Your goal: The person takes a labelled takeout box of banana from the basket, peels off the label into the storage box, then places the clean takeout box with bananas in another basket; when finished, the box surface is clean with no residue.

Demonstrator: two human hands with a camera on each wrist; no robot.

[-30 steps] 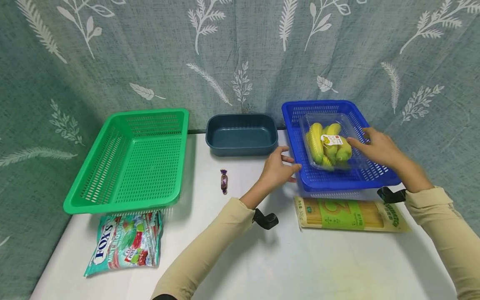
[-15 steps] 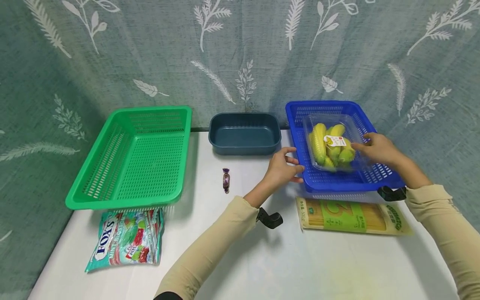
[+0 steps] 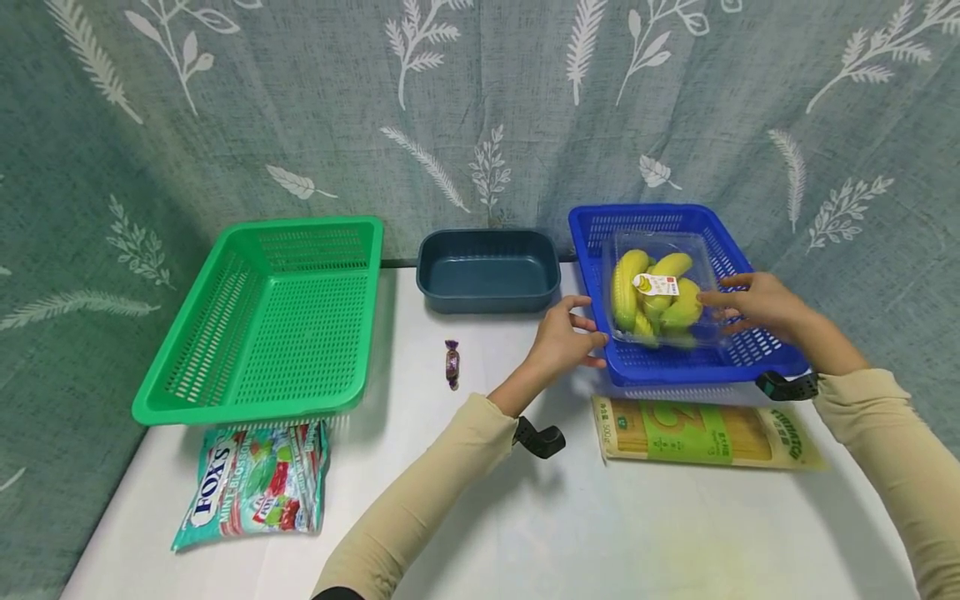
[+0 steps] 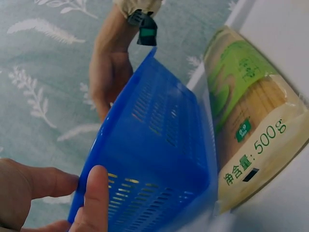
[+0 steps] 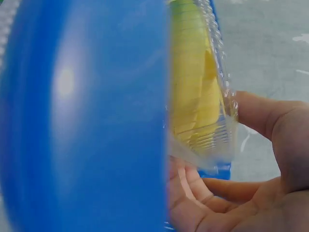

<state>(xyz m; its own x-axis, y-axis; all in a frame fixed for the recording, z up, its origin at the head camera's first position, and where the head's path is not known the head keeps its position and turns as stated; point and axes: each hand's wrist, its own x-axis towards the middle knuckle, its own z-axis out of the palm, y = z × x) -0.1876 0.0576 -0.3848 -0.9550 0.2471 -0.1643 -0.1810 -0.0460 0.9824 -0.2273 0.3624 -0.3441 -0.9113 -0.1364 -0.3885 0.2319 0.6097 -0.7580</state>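
A clear plastic box of bananas with a white label lies inside the blue basket. At the basket's near left corner, my left hand pinches the rim; the left wrist view shows thumb and finger on either side of it. My right hand is at the right edge of the box. In the right wrist view its thumb touches the box's edge while its fingers curl beneath, partly hidden by the basket wall. The bananas show yellow through the plastic there.
A packet of spaghetti lies in front of the blue basket. Left of it are a dark blue tray, a purple wrapped candy, a green basket and a FOX'S candy bag. A patterned curtain hangs behind.
The box of bananas has shifted slightly left and lies flatter in the blue basket, the fruit settling inside. My right hand stays at its right edge; my left hand still grips the basket rim.
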